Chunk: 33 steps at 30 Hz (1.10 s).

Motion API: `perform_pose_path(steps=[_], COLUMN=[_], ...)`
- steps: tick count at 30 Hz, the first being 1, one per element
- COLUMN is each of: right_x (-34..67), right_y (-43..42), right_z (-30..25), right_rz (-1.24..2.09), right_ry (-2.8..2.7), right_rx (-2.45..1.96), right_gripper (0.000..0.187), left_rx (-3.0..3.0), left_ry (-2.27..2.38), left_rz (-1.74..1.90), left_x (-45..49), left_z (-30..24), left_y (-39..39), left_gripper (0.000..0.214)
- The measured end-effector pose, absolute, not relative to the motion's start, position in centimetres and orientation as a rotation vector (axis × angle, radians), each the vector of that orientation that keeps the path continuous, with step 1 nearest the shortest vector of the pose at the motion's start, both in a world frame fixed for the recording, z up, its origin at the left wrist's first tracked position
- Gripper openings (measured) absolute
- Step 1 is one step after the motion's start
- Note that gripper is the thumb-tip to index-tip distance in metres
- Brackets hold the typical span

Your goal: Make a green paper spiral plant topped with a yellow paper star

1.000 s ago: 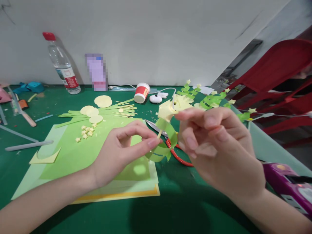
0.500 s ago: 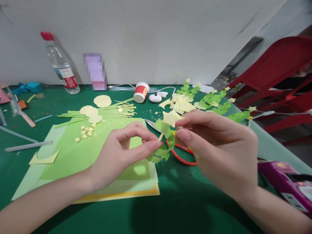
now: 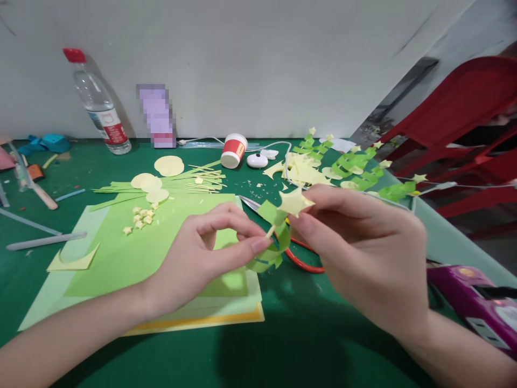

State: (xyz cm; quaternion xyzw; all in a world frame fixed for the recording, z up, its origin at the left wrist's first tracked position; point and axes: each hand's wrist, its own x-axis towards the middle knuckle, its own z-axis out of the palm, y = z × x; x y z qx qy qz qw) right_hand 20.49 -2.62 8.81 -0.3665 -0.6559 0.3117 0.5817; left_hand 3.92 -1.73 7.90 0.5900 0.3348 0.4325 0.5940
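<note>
My left hand (image 3: 202, 253) pinches a thin pale stick (image 3: 270, 231) between thumb and forefinger. A curled green paper strip (image 3: 271, 253) winds around that stick. My right hand (image 3: 363, 248) is closed, its fingertips holding a pale yellow paper star (image 3: 294, 202) at the top of the stick, above the green strip. Both hands hover over the green table (image 3: 299, 334), just above red-handled scissors (image 3: 299, 258) that lie partly hidden behind them.
Stacked green and yellow paper sheets (image 3: 133, 258) lie under my left hand, with small folded stars (image 3: 141, 218), yellow discs (image 3: 169, 165) and thin strips (image 3: 189, 180) behind. A water bottle (image 3: 99, 105), a paper cup (image 3: 233, 151), finished green stems (image 3: 355, 164), a purple glue gun (image 3: 476, 302) and red chairs (image 3: 464, 129) surround them.
My right hand has lowered and turned, bringing the yellow star down onto the stick's top. The green strip has coiled tighter. My left hand has barely moved.
</note>
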Motion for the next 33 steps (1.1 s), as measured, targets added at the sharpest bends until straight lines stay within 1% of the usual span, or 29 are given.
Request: perform_pose_path(steps=[8,13,15,16,18,22,24,25,27,30,33], right_x=[20.4,21.5,22.1,22.4,22.8,22.8,22.7,22.7,22.6,22.5,22.3], right_y=[-2.2,-0.1,0.7,1.0,1.1,0.2,-0.3,-0.4,-0.6,-0.8,-1.1], right_z=[9.2,9.0,9.0,9.1,9.5,10.7,11.0,10.9,10.6,10.0,9.8], right_rz=[0.666,0.466,0.387,0.401,0.595,1.208,1.355,1.372,1.282,1.008,0.801], right_ry=[-1.526,-1.469,-1.409,-1.375,-1.297,-1.215,-1.260,-1.291,-1.364,-1.510,-1.667], right_rx=[-0.958,-1.102,-1.104,-1.079,-0.990,-0.694,-0.587,-0.571,-0.612,-0.754,-0.869], right_gripper=[0.016,0.012,0.009,0.008,0.010,0.015,0.015,0.014,0.009,0.002,0.010], left_rx=[1.375,1.348,1.333,1.329,1.323,1.327,1.321,1.318,1.314,1.319,1.321], left_ry=[0.802,0.779,0.770,0.765,0.768,0.810,0.806,0.802,0.801,0.815,0.810], left_rz=[1.085,1.100,1.098,1.096,1.091,1.097,1.103,1.105,1.104,1.097,1.086], left_x=[3.9,3.8,3.8,3.8,3.8,3.7,3.7,3.7,3.8,3.8,3.8], left_z=[8.1,8.2,8.2,8.2,8.1,8.0,7.9,7.9,7.9,7.9,7.9], left_y=[-1.7,-1.6,-1.6,-1.6,-1.7,-1.7,-1.7,-1.6,-1.6,-1.6,-1.7], left_gripper=[0.008,0.007,0.007,0.007,0.007,0.008,0.007,0.007,0.007,0.008,0.009])
